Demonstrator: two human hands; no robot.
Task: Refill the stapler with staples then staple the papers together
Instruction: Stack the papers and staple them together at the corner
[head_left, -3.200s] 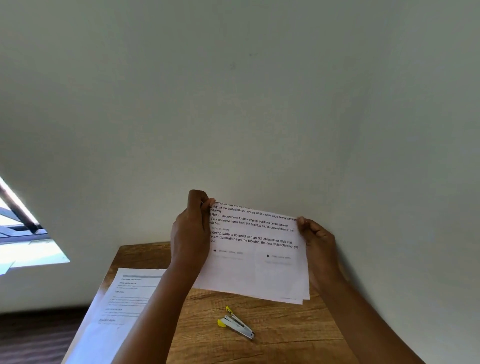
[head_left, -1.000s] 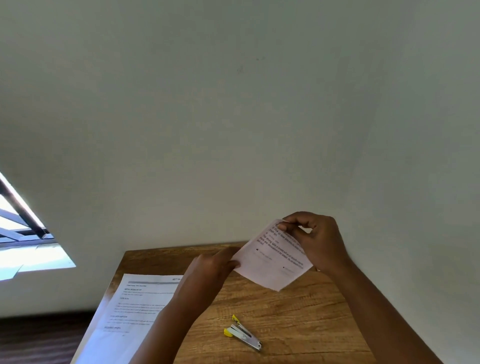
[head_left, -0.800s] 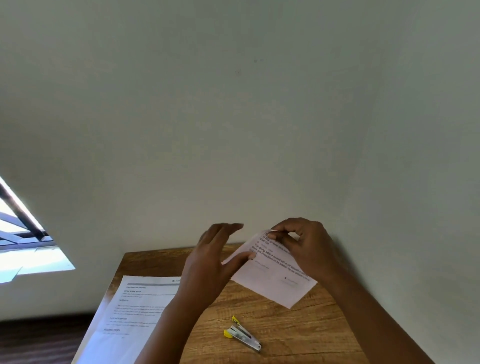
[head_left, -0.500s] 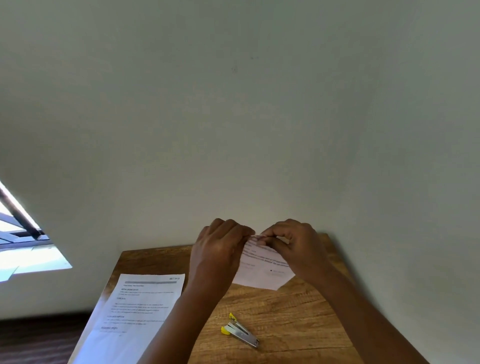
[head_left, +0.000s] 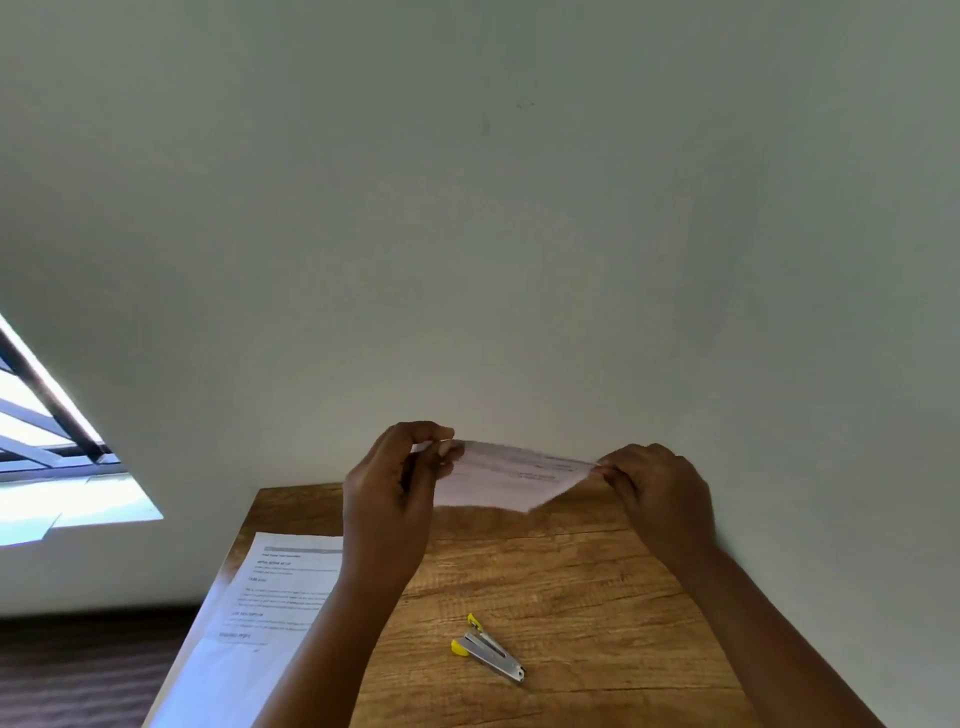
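I hold a folded stack of white printed papers in the air above the far end of the wooden table. My left hand pinches its left end and my right hand pinches its right end, so the paper stretches nearly flat between them. A small silver stapler with yellow ends lies on the table nearer to me, between my forearms, touched by neither hand. No staples are visible.
Another printed sheet lies along the table's left edge, partly under my left forearm. A white wall rises right behind and to the right of the table. Dark floor and a bright window are at the left.
The papers went from a wide sheet held upright to a folded, smaller piece. My hands met at its top edge, then moved apart, and the paper now lies nearly horizontal between them.
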